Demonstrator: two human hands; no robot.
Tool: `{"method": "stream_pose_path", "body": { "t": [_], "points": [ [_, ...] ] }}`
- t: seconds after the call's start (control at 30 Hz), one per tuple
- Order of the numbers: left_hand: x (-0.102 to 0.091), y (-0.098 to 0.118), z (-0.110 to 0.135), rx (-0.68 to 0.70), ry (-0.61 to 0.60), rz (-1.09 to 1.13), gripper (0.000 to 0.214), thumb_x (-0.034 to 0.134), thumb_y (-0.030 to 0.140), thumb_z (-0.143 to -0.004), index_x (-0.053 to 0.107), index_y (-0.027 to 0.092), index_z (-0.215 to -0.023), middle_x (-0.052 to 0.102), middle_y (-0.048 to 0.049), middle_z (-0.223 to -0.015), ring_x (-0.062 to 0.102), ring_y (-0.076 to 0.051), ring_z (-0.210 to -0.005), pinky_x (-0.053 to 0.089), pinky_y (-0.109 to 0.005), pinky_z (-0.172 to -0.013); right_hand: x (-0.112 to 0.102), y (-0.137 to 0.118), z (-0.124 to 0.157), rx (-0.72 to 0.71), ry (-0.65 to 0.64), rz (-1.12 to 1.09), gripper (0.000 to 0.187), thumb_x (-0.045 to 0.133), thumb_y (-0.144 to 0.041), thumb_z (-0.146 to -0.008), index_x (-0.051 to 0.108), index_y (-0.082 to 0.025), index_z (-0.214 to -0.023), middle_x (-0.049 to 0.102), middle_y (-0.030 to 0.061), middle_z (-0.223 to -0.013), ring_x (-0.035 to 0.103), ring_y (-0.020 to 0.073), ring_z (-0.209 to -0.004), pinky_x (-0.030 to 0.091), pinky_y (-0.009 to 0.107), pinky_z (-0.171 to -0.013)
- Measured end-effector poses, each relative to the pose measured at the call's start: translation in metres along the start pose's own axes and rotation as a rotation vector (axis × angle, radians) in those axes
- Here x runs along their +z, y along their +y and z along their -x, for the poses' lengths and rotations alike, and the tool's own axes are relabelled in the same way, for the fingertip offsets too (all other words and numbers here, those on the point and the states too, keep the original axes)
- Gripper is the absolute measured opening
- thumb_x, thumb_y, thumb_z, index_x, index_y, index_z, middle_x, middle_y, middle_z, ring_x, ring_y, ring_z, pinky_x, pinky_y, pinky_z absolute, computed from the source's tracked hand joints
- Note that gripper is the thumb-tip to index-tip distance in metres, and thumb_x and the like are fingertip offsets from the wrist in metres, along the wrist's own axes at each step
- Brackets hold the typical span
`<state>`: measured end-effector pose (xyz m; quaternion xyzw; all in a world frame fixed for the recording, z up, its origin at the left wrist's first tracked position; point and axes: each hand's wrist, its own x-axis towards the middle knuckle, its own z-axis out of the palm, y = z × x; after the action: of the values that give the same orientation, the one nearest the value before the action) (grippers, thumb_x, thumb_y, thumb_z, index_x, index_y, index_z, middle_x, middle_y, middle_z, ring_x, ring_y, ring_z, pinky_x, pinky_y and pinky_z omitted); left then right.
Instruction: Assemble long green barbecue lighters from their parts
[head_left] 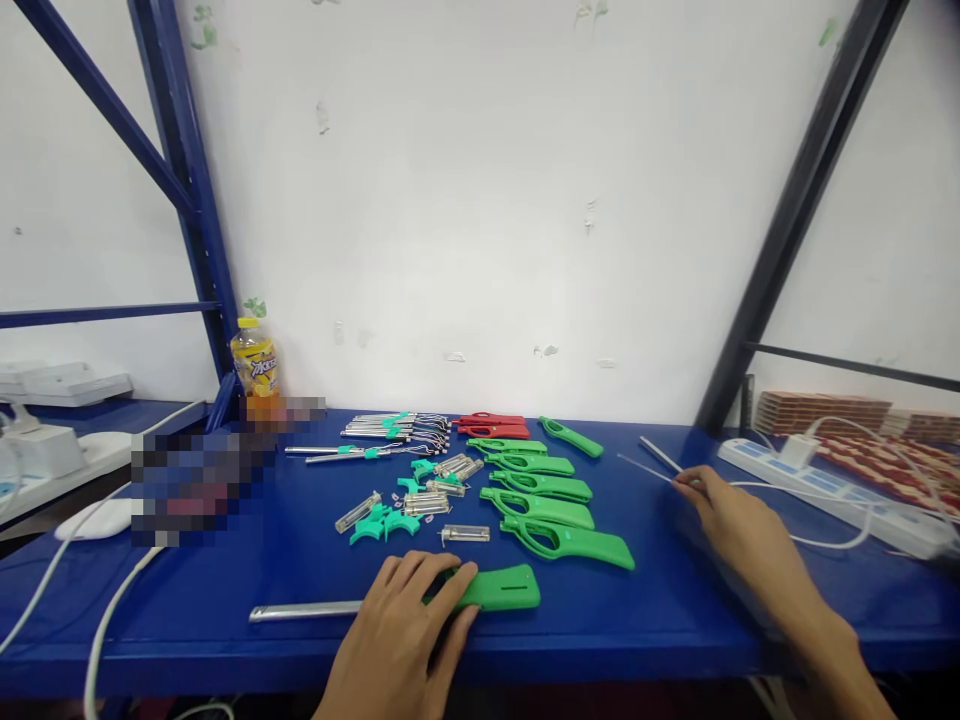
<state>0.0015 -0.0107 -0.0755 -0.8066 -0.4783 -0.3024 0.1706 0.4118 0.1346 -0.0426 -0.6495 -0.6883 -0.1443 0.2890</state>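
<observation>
My left hand (409, 625) is closed over a green long-nosed lighter (506, 588) near the table's front edge. Its metal tube (304, 611) points left, and the fingers cover the trigger area. At the right, the fingers of my right hand (724, 515) are pinched on a thin pale rod (646, 468). Another slim rod (660, 453) lies close by; whether both form one tool, I cannot tell. Between the hands lie green handle shells (577, 543), clear fuel tanks (466, 533) and teal triggers (369, 525).
Metal lighter tubes with wires (390, 432) and red shells (491, 420) lie at the back. A drink bottle (256, 365) stands back left. White power strips (840, 495) and cables are at both sides. The blue table (300, 540) meets a white wall.
</observation>
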Motion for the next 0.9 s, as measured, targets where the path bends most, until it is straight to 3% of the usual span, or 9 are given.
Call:
{"method": "stream_pose_path", "body": {
  "t": [0.13,0.2,0.33,0.5,0.57,0.77,0.9],
  "points": [
    [-0.002,0.002,-0.001,-0.01,-0.007,-0.01,0.035,0.055,0.024,-0.103,0.062,0.03,-0.137,0.075,-0.0035,-0.122,0.073,-0.028,-0.107,0.061,-0.05,-0.092,-0.041,-0.028,-0.01,-0.01,-0.003,-0.264,0.041,0.049,-0.06,-0.1,0.061,-0.026,-0.118,0.081,0.0055,-0.09,0.078,0.0252,-0.073,0.062,0.034,-0.068],
    [-0.002,0.003,-0.001,-0.01,0.007,-0.013,0.033,0.055,0.024,-0.103,0.064,0.029,-0.135,0.076,-0.0042,-0.12,0.073,-0.028,-0.105,0.062,-0.049,-0.09,-0.065,-0.048,-0.007,0.029,0.023,-0.574,0.046,0.066,-0.067,-0.089,0.064,-0.027,-0.111,0.08,0.0055,-0.087,0.078,0.0266,-0.073,0.064,0.034,-0.066],
    [-0.002,0.002,-0.001,0.001,0.0,-0.022,0.034,0.056,0.024,-0.102,0.063,0.029,-0.136,0.076,-0.0044,-0.121,0.073,-0.028,-0.106,0.063,-0.049,-0.089,-0.094,-0.082,0.004,-0.033,-0.029,-0.765,0.041,0.081,-0.064,-0.078,0.073,-0.027,-0.095,0.08,0.0062,-0.09,0.077,0.0253,-0.075,0.062,0.027,-0.057],
    [0.001,-0.001,0.0,0.016,0.0,-0.023,0.035,0.057,0.023,-0.102,0.063,0.028,-0.137,0.076,-0.0055,-0.121,0.074,-0.029,-0.105,0.064,-0.05,-0.088,-0.089,-0.111,0.009,-0.149,-0.222,-0.788,0.032,0.081,-0.058,-0.083,0.079,-0.026,-0.088,0.08,0.0039,-0.086,0.074,0.022,-0.071,0.059,0.028,-0.062],
    [0.001,-0.002,0.0,0.016,-0.007,-0.034,0.036,0.057,0.024,-0.103,0.062,0.028,-0.138,0.076,-0.0056,-0.123,0.074,-0.029,-0.107,0.064,-0.051,-0.089,-0.082,-0.119,0.009,-0.175,-0.275,-0.834,0.031,0.081,-0.055,-0.085,0.079,-0.026,-0.097,0.08,0.0027,-0.086,0.073,0.0208,-0.069,0.059,0.03,-0.064],
    [-0.001,-0.001,0.0,0.036,0.009,-0.05,0.036,0.054,0.026,-0.104,0.062,0.028,-0.139,0.076,-0.0063,-0.121,0.075,-0.028,-0.105,0.065,-0.05,-0.088,-0.072,-0.135,0.01,-0.261,-0.107,-0.884,0.032,0.07,-0.046,-0.098,0.071,-0.027,-0.123,0.076,-0.0006,-0.081,0.074,0.0202,-0.076,0.058,0.031,-0.074],
    [-0.003,0.0,-0.002,0.042,0.046,-0.051,0.033,0.051,0.025,-0.105,0.064,0.026,-0.136,0.077,-0.0071,-0.119,0.075,-0.029,-0.102,0.065,-0.051,-0.085,-0.065,-0.146,0.014,-0.373,-0.085,-0.864,0.031,0.061,-0.04,-0.105,0.067,-0.029,-0.133,0.077,0.0006,-0.09,0.075,0.0195,-0.08,0.059,0.031,-0.077]
  ]
}}
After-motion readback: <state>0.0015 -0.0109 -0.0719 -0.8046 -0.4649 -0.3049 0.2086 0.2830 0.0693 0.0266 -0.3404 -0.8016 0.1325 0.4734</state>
